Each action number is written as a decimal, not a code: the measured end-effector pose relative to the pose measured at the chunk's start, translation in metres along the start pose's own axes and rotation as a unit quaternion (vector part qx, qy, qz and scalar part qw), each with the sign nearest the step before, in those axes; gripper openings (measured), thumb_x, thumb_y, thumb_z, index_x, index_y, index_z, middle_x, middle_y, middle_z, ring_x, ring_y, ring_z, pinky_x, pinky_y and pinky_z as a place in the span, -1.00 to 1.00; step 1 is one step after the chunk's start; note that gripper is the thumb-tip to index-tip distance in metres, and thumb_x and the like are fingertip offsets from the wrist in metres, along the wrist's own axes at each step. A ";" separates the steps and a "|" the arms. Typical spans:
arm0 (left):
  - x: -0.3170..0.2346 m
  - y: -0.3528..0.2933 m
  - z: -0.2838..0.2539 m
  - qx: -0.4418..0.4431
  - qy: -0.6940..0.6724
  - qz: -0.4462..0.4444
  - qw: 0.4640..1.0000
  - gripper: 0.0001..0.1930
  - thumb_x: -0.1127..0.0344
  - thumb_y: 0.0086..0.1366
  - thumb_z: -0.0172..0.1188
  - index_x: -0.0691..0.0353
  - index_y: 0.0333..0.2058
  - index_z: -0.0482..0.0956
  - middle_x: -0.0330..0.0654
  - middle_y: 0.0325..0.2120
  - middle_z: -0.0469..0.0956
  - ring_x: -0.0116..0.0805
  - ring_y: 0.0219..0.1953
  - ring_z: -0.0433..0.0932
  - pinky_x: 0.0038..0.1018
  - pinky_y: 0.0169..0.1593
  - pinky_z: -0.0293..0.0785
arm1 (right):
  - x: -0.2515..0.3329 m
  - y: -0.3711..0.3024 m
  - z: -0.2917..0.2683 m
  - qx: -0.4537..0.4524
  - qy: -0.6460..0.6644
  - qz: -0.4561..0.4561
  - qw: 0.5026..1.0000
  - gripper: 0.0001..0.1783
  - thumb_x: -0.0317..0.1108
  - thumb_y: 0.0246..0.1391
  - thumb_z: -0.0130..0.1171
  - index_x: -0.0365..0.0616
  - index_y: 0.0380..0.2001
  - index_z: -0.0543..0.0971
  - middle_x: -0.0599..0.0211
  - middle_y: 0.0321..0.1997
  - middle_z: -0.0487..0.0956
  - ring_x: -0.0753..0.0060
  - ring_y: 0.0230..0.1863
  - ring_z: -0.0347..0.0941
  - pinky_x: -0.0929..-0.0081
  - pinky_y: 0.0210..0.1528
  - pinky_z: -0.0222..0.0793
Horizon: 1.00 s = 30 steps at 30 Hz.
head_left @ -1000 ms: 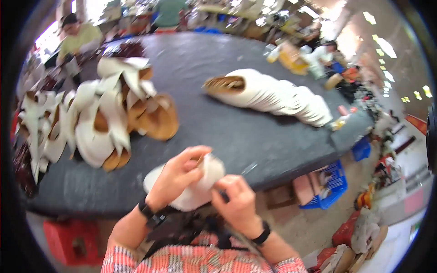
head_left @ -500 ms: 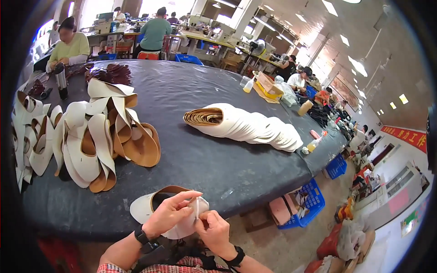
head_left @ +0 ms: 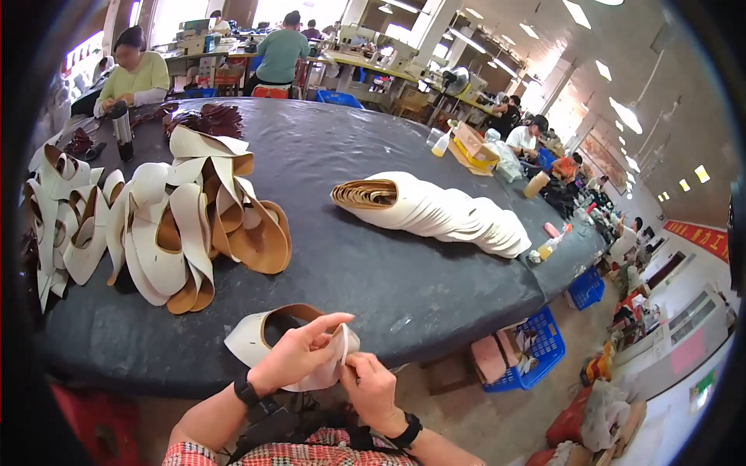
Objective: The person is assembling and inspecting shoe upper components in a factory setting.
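Observation:
A white shoe upper (head_left: 249, 339) with a tan lining lies at the near edge of the dark-covered table, its front end reaching over the edge. My left hand (head_left: 298, 356) is closed on this upper, thumb and fingers pinching it near its edge. Opposite, my right hand (head_left: 371, 391) pinches the same edge, where a narrow white strip stands up between the two hands. Whether my right fingers also hold something small is hidden.
Loose white uppers (head_left: 159, 241) are heaped on the left. A fanned stack of uppers (head_left: 443, 213) lies farther back, beside glue bottles (head_left: 547, 247). Blue baskets (head_left: 536, 361) stand below the table's right edge. A co-worker (head_left: 132, 74) sits at the far left.
The view has shifted slightly, so the table's things sit a little farther right. Both hands stay on the upper, whose edge strip now stands more upright between them.

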State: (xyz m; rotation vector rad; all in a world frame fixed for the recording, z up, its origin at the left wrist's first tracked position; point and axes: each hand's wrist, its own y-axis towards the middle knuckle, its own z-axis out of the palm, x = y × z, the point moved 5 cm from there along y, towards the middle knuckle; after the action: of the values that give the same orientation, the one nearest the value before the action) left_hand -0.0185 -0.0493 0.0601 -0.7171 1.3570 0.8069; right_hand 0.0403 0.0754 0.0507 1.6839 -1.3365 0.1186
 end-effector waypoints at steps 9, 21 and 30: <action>0.010 0.028 -0.002 -0.019 0.055 0.077 0.995 -0.46 0.60 0.09 -0.03 0.23 0.10 0.23 -0.32 -0.25 0.41 -0.70 -0.37 0.34 -0.72 -0.29 0.32 | -0.030 0.025 -0.003 0.073 0.087 0.100 0.988 -0.93 -0.52 -0.13 0.11 -0.23 -0.56 0.42 0.34 -0.62 0.39 0.42 -0.63 0.31 0.53 -0.55 0.27; 0.007 0.019 -0.001 -0.029 -0.040 0.043 0.998 -0.37 0.58 0.14 -0.03 0.03 0.19 0.10 -0.22 -0.30 0.51 -0.57 -0.28 0.43 -0.61 -0.14 0.34 | -0.041 0.009 -0.009 0.086 0.165 0.061 0.981 -0.84 -0.61 -0.14 0.19 -0.26 -0.39 0.52 0.36 -0.47 0.51 0.63 -0.53 0.41 0.68 -0.46 0.35; 0.012 0.019 0.008 -0.049 -0.090 0.027 0.994 -0.38 0.58 0.15 -0.05 0.04 0.19 0.09 -0.23 -0.29 0.50 -0.57 -0.28 0.42 -0.62 -0.16 0.35 | -0.047 0.013 -0.003 0.088 0.154 0.062 0.982 -0.87 -0.61 -0.20 0.19 -0.21 -0.51 0.49 0.31 -0.55 0.48 0.52 -0.62 0.39 0.66 -0.53 0.32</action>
State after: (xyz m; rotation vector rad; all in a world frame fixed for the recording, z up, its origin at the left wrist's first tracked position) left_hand -0.0294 -0.0310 0.0494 -0.6694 1.1853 0.9630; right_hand 0.0125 0.1116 0.0324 1.6451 -1.2212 0.5635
